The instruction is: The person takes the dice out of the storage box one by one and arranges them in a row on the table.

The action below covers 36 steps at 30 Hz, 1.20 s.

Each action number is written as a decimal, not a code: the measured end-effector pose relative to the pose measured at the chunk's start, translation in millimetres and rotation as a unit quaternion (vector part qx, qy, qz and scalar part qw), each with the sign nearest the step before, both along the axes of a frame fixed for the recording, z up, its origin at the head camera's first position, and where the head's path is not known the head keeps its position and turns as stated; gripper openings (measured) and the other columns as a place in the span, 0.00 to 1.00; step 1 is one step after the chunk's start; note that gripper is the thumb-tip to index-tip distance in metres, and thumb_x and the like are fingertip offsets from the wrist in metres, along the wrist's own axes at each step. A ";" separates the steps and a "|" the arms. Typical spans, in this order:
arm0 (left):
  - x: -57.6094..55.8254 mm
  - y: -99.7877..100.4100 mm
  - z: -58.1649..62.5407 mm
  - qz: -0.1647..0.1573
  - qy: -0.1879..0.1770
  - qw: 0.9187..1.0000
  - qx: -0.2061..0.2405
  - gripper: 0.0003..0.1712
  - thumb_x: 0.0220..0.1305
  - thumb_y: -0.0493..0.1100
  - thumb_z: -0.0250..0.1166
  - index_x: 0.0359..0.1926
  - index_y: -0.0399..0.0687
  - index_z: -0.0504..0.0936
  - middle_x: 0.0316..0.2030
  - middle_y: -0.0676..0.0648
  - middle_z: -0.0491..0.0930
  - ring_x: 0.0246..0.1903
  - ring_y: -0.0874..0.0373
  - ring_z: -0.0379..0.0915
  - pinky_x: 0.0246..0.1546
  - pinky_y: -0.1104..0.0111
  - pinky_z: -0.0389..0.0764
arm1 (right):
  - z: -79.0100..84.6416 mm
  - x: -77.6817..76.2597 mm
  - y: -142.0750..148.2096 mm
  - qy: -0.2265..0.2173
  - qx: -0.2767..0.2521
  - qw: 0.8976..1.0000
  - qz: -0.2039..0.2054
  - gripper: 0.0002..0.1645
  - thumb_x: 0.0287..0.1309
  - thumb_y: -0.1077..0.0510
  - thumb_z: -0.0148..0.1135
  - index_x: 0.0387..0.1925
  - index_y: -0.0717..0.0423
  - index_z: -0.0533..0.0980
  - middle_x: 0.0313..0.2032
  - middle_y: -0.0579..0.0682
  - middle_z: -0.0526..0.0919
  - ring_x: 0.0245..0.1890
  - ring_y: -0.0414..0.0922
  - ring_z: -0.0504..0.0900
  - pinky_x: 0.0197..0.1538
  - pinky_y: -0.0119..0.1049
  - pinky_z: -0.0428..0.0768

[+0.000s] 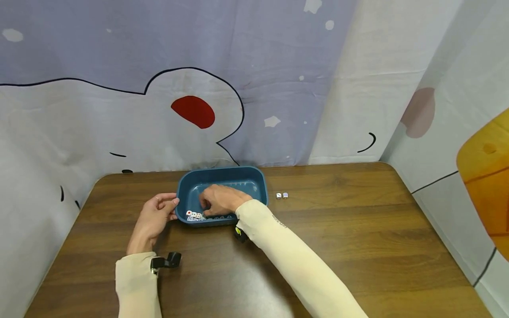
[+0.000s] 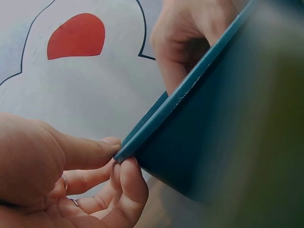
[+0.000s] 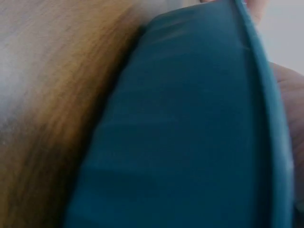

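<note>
A dark blue-green plastic basin (image 1: 260,183) stands on the wooden table. My left hand (image 1: 156,216) pinches its left rim, thumb on top and fingers beneath, as the left wrist view (image 2: 90,166) shows close up. Inside the basin, several white dice (image 1: 195,215) lie in the near left corner. My right hand (image 1: 222,199) reaches down into the basin beside these dice, fingers bent. Its fingertips are hidden, so whether they hold a die is unclear. In the right wrist view the basin's outer wall (image 3: 180,123) covers most of that hand.
Two more dice, a left one (image 1: 278,195) and a right one (image 1: 285,195), sit on the table (image 1: 358,238) just right of the basin. Behind the table's far edge hangs a printed cloth (image 1: 278,88), with another patterned sheet (image 1: 457,185) along the right.
</note>
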State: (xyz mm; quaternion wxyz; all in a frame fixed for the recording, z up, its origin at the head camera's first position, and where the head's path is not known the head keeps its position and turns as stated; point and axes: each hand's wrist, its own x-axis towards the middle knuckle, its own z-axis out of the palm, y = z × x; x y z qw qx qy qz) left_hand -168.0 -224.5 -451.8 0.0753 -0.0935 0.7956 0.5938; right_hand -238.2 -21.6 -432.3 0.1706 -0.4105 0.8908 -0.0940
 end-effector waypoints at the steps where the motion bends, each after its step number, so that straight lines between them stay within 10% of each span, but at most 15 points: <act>1: 0.0 -0.1 -0.2 -0.001 -0.001 1.000 -0.002 0.25 0.72 0.46 0.54 0.63 0.36 0.67 0.39 0.50 0.78 0.33 0.66 0.73 0.36 0.74 0.83 | -1.8 -0.1 -0.7 -0.001 0.001 1.000 -0.001 0.07 0.58 0.47 0.66 0.34 0.44 0.79 0.32 0.37 0.78 0.33 0.34 0.76 0.35 0.26 0.74; 36: 1.2 0.2 1.1 0.000 -0.004 1.000 -0.006 0.25 0.72 0.47 0.54 0.63 0.37 0.67 0.41 0.46 0.79 0.33 0.65 0.73 0.37 0.74 0.83 | -9.1 6.8 -5.6 0.008 0.023 1.000 -0.011 0.08 0.57 0.49 0.68 0.36 0.43 0.78 0.31 0.37 0.77 0.31 0.35 0.75 0.32 0.26 0.74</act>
